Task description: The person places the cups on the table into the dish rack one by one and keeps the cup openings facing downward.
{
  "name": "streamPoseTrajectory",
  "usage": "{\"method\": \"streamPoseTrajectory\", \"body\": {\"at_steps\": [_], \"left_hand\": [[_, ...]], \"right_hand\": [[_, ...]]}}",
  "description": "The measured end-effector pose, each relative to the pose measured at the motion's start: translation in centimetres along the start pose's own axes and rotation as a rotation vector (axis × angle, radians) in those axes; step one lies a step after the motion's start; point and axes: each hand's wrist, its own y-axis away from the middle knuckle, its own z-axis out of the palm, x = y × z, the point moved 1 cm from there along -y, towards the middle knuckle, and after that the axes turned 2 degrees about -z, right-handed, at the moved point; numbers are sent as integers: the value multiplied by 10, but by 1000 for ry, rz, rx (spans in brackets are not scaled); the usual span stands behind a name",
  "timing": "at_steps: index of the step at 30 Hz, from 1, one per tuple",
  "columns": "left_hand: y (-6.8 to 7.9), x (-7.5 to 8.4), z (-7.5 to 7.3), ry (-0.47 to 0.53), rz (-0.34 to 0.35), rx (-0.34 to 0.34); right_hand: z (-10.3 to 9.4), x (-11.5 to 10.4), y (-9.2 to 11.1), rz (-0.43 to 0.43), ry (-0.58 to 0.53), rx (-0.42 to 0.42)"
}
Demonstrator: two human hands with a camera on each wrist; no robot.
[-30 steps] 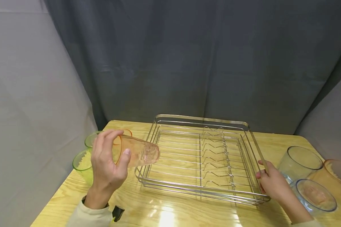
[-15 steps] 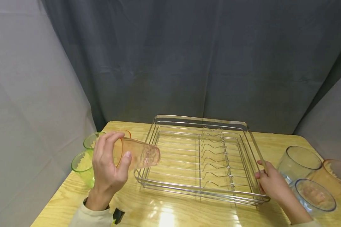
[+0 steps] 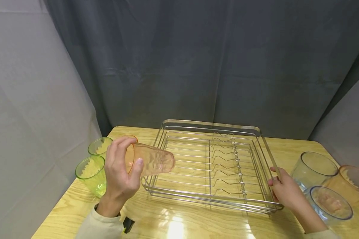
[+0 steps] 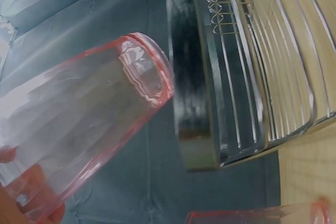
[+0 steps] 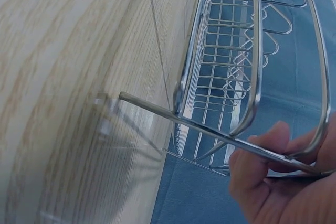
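A clear orange-pink tumbler [image 3: 157, 161] lies nearly sideways in the air, its base pointing right over the left end of the wire dish rack [image 3: 209, 124]. My left hand [image 3: 119, 171] grips it near the rim, thumb on the near side. In the left wrist view the tumbler's base [image 4: 144, 72] overlaps the rack's outer band [image 4: 190, 87]. My right hand [image 3: 285, 191] holds the rack's right side, fingers curled round the rail, as the right wrist view shows with the thumb and fingers at the metal rod [image 5: 252, 148].
Two green tumblers [image 3: 92, 174] stand left of my left hand, with another orange tumbler's rim [image 3: 132, 136] behind it. At the right are a clear tumbler [image 3: 314, 171], a blue-rimmed one [image 3: 332, 204] and an orange one [image 3: 356, 187]. A dark curtain [image 3: 182, 66] hangs behind the table.
My left hand has shifted a little right with the tumbler, whose base now reaches farther over the rack. The right hand stays on the rack's side.
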Motion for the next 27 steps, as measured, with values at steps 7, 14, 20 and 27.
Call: {"method": "streamPoseTrajectory", "body": {"at_steps": [7,14,20,27], "left_hand": [[3,2,9,61,15,-9],[3,7,22,112,-6,-38],[5,14,32,114,-9,-54],[9,22,40,146,-11,-61]], "right_hand": [[0,1,0,0,3,-12],[-2,0,0,-5,6,1],[-2,1,-1,1,-14,-2],[0,0,0,3,-20,-3]]}}
